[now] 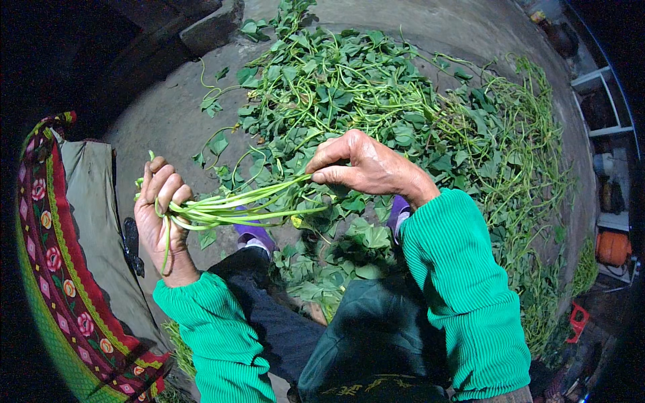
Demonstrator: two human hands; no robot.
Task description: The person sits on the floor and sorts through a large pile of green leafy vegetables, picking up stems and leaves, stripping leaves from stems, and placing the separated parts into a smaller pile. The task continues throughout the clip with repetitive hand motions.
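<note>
My left hand (pixel 165 201) is closed around a bundle of long green leaf stems (pixel 227 205), whose loose ends stretch to the right. One stem hangs down over the wrist. At the tips of some of these stems, the thumb and forefinger of my right hand (pixel 352 163) are pinched together. Beneath and beyond both hands, a large heap of leafy green vines (pixel 332 95) spreads over the grey floor. More cut leaves (pixel 322 282) lie between my feet, in purple shoes (pixel 254 232). Green ribbed sleeves cover both forearms.
At the left hangs a red floral cloth (pixel 55 257) beside a grey-beige cloth (pixel 101 211). Thin stems (pixel 529 151) lie along the heap's right side. A shelf (pixel 612 219) with an orange round object (pixel 613 248) stands at the far right, above a red plastic object (pixel 577 322).
</note>
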